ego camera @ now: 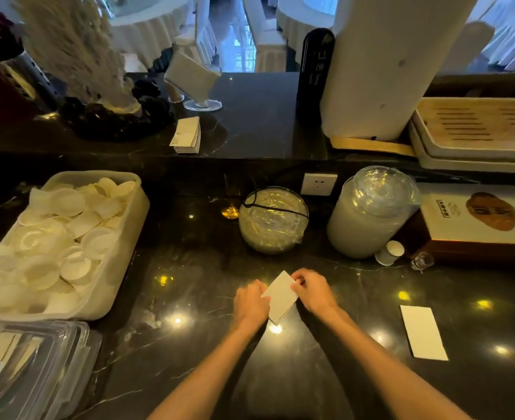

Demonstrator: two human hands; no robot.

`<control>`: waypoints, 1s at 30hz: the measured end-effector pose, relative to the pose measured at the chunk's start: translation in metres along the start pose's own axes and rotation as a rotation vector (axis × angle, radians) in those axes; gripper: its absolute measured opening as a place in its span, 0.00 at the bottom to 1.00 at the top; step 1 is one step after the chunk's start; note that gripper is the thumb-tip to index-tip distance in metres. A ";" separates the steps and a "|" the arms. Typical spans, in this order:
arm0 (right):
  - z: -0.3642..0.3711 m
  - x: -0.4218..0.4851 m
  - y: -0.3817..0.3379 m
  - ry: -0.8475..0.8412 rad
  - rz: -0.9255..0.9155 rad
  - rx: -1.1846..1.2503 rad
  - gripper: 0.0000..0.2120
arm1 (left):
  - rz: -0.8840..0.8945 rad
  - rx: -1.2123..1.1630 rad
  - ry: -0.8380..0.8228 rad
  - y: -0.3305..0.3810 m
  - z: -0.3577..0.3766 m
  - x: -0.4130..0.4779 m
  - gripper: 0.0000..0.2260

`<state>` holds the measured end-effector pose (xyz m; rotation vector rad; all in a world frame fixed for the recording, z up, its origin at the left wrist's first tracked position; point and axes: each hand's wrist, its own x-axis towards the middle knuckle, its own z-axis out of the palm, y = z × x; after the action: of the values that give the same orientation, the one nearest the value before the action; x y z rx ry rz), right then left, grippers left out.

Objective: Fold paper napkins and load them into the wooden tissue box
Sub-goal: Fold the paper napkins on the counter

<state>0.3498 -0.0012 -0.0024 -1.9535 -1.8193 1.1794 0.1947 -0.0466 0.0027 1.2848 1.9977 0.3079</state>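
A white paper napkin, folded to a small tilted rectangle, lies on the dark marble counter between my hands. My left hand pinches its left edge, and my right hand grips its upper right corner. A second napkin, folded into a long strip, lies flat on the counter to the right. A wooden box with a printed white top stands at the far right; I cannot tell whether it is the tissue box.
A white tub of round white paper liners fills the left side, with clear plastic lids stacked in front of it. Behind my hands stand a glass bowl, a large lidded jar, a small white cup and a wall socket. Wooden trays sit on the raised ledge.
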 end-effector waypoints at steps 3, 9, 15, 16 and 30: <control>0.008 0.001 0.004 0.008 -0.015 -0.086 0.09 | 0.010 0.216 -0.027 -0.002 0.010 0.004 0.08; 0.016 -0.003 0.002 0.014 0.025 -0.199 0.17 | -0.064 0.305 -0.053 0.002 0.017 0.000 0.20; 0.009 -0.019 0.015 -0.047 0.130 0.022 0.07 | 0.022 0.271 -0.128 0.007 0.002 -0.014 0.06; 0.005 -0.025 0.021 -0.049 0.147 0.091 0.07 | 0.076 0.234 -0.142 0.009 -0.001 -0.019 0.04; -0.099 -0.137 0.149 0.304 0.275 0.640 0.07 | 0.696 0.250 -0.490 0.171 0.055 -0.062 0.16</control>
<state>0.5379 -0.1223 0.0200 -1.8801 -0.8915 1.2504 0.3648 -0.0291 0.0861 1.9746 1.1599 0.0465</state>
